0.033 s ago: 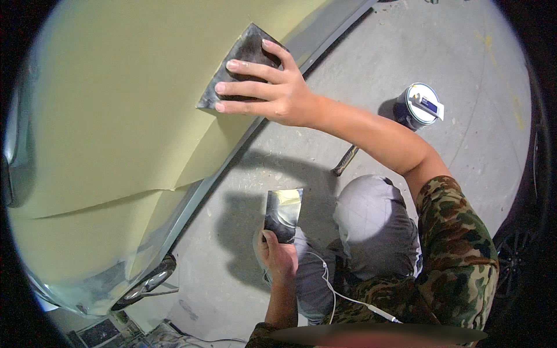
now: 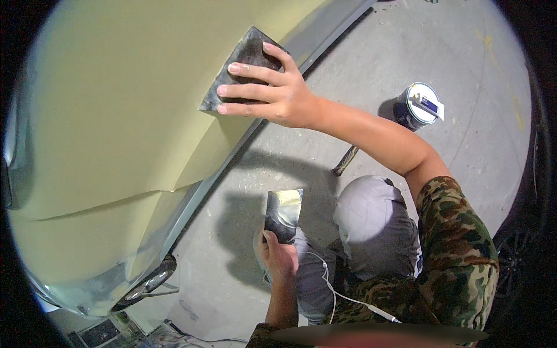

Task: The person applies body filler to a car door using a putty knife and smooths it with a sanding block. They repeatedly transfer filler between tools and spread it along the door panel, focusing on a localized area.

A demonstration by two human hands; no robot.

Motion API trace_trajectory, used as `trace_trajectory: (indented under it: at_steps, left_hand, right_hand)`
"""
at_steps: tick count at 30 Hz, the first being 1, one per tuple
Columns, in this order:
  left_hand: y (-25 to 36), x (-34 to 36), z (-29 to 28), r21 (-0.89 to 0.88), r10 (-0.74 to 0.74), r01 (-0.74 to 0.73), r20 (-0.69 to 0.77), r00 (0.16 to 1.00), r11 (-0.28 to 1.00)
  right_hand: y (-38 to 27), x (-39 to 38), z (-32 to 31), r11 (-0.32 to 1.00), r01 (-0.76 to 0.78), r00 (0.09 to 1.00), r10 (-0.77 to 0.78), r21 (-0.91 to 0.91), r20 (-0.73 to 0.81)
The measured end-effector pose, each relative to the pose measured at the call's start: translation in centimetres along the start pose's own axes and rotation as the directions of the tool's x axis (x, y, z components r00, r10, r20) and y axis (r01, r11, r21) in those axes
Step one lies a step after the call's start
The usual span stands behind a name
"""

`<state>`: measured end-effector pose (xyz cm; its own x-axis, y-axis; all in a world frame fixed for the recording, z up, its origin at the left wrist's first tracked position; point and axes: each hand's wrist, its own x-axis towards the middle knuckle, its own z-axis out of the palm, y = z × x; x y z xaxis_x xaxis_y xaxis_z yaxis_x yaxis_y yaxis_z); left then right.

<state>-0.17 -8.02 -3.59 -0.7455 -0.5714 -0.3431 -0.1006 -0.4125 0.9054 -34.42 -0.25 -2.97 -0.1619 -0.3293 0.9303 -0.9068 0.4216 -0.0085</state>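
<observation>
Overhead: right hand (image 2: 278,95), fingers (image 2: 246,90) spread flat, pressing dark spreader (image 2: 243,64) against pale yellow car panel (image 2: 116,116), far left. Left hand (image 2: 277,258), fingers closed around shiny metal blade (image 2: 283,213), near centre. Lidded can (image 2: 419,105) on concrete floor (image 2: 360,69), far right.

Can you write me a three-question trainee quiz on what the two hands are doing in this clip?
1. True or false: the right hand presses a dark flat spreader against the pale yellow-green panel.
2. What does the left hand hold? A) a hammer B) a shiny metal plate C) a paint roller
3. Fill in: the blue can with a white lid stands on the concrete ____, apart from both hands.

Key
1. True: the fingers lie flat over the spreader on the panel.
2. B: the plate is held up by its lower edge, above the grey-trousered knee.
3. Floor.
</observation>
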Motion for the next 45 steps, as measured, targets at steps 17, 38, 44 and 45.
trace_trajectory:
  at_steps: [17,38,44,45]
  left_hand:
    - [2.2,4.1,5.7,-0.098,0.067,-0.046,0.223,0.973,0.994]
    - [3.2,6.9,15.3,-0.419,0.174,0.003,0.384,0.907,0.908]
    - [2.4,5.7,17.3,-0.328,0.336,-0.227,0.332,0.881,0.917]
    - [2.0,5.7,17.6,-0.367,0.325,-0.185,0.370,0.870,0.912]
  right_hand:
    - [3.2,-6.3,-10.5,0.725,-0.596,0.802,0.525,0.345,0.285]
    - [-2.3,-0.8,-24.0,0.609,-0.788,0.553,0.638,0.088,0.536]
    - [-5.5,0.7,-22.5,0.797,-0.598,0.796,0.575,0.091,0.190]
    - [-5.7,0.5,-21.9,0.799,-0.595,0.796,0.569,0.092,0.207]
